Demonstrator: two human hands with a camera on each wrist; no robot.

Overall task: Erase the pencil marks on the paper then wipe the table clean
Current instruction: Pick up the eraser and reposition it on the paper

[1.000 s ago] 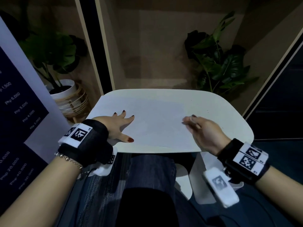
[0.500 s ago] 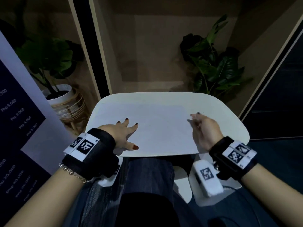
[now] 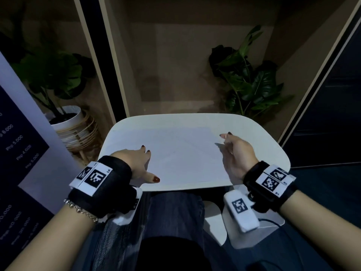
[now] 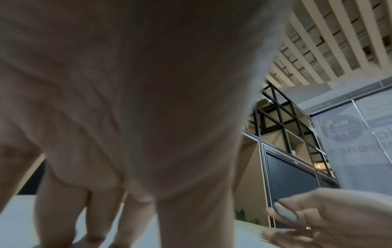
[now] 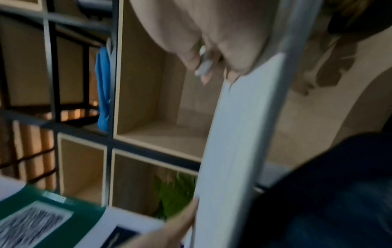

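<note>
Head view first: the white table carries the paper, which covers most of its top, with faint pencil lines barely showing. On the paper's near left corner, the left hand lies flat with fingers spread. At the right edge the right hand hovers, fingers curled. Only the left wrist view shows why: a small pale eraser is pinched there. To rub well, I'd say, keep the left palm pressing firmly and stroke away from it, so the sheet doesn't buckle.
</note>
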